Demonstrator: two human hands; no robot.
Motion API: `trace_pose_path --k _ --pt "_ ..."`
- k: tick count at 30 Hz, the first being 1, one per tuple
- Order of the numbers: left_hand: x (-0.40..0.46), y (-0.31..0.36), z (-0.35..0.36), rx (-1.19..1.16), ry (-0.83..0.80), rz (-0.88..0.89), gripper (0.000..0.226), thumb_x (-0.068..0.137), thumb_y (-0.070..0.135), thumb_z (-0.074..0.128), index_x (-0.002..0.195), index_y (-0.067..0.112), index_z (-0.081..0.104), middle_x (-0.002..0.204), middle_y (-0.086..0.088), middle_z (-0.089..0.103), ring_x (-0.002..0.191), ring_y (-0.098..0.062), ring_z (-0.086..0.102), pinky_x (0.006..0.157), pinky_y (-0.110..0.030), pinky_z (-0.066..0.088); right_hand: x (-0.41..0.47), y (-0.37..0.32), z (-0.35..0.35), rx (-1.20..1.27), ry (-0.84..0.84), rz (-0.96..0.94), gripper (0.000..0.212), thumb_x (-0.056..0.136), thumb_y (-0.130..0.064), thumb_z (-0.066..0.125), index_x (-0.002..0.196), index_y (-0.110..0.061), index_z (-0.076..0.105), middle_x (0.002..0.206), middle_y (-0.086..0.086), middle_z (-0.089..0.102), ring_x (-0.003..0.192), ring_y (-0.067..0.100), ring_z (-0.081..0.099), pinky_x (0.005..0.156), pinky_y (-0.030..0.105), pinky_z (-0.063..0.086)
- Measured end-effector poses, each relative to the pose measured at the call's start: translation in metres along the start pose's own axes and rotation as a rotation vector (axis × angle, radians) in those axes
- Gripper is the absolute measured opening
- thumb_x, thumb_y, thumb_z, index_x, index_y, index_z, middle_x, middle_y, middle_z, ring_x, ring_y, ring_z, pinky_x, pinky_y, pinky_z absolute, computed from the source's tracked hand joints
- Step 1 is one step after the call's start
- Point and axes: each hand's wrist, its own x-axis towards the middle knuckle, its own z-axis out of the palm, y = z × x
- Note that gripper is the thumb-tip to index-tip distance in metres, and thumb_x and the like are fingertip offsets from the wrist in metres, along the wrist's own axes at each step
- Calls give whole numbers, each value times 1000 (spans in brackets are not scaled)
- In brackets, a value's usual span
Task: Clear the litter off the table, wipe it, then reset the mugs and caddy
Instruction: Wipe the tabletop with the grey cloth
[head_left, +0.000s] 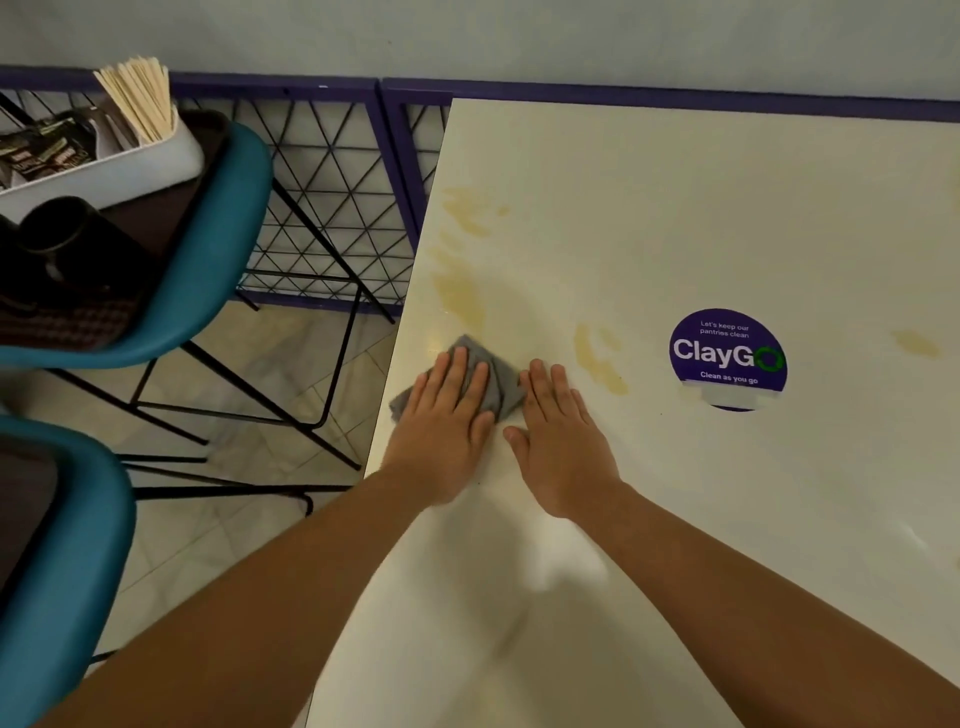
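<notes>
Head view: flat left hand (447, 415) presses crumpled grey cloth (493, 374); right hand (561, 441) flat.

two chairs (208, 249), one cloth (496, 382), one caddy (130, 166)

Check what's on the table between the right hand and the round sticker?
Head view: a yellowish smear lies on the table between the right hand and the sticker; otherwise bare.

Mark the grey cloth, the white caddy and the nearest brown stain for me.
grey cloth (500, 383): head view, bare fold between the two hands.
white caddy (156, 163): head view, right end of its side wall, on the chair.
brown stain (597, 358): head view, middle of the streak right of the hands.
</notes>
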Motion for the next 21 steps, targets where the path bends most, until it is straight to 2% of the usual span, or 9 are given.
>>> trace_pose_path --k 3,5,7,9,12,15,18,21 --pt "-10 -26 -3 13 -45 -51 65 92 55 -8 149 25 -15 157 0 -22 144 -16 -24 118 -34 -11 0 -1 1 -11 -2 -8 63 102 -41 15 149 -12 -16 157 5 -22 145 24 -22 119 34 -6" --pt "11 -33 -9 -15 -56 -189 60 99 50 3 150 23 -15 158 -3 -22 144 -18 -23 118 -35 -12 0 0 1 -12 4 -8 63 103 -41 15 149 -12 -17 157 5 -23 145 24 -22 120 34 -6" --pt "27 -19 -10 -33 -33 -244 59 102 44 10 151 21 -13 158 -5 -21 145 -21 -22 118 -37 -12 0 1 1 -18 8 -11 63 103 -41 15 149 -12 -16 158 4 -22 145 24 -21 119 34 -6" --pt "20 -1 -4 -31 -7 -152 58 101 45 8 150 21 -11 158 -5 -19 145 -22 -21 119 -38 -11 0 1 1 -26 4 -9 63 102 -42 15 150 -12 -14 158 4 -21 145 23 -21 119 33 -6" --pt "-17 -7 1 -1 -15 6 64 94 52 -6 151 24 -9 159 -2 -16 146 -18 -20 121 -38 -5 1 0 4 -35 19 -10 63 102 -43 13 150 -13 -15 158 5 -21 145 24 -22 119 34 -6" --pt "-11 -31 -3 17 -39 -102 65 92 54 -9 150 25 -14 159 -1 -20 144 -17 -23 119 -36 -9 1 1 5 -49 14 -5 63 102 -42 12 149 -12 -18 157 5 -24 144 24 -23 119 34 -6" --pt "16 -24 -8 -31 -30 -207 58 101 47 7 150 23 -13 158 -3 -21 145 -20 -22 118 -36 -12 1 1 4 -44 5 -7 63 102 -42 13 149 -12 -17 157 4 -23 144 24 -23 119 34 -6" --pt "4 -4 -1 -56 -22 -81 59 101 46 8 152 21 -6 159 -3 -16 145 -20 -20 119 -38 -9 1 1 3 -51 0 -5 63 102 -41 15 150 -12 -15 157 3 -22 145 24 -21 120 35 -4"
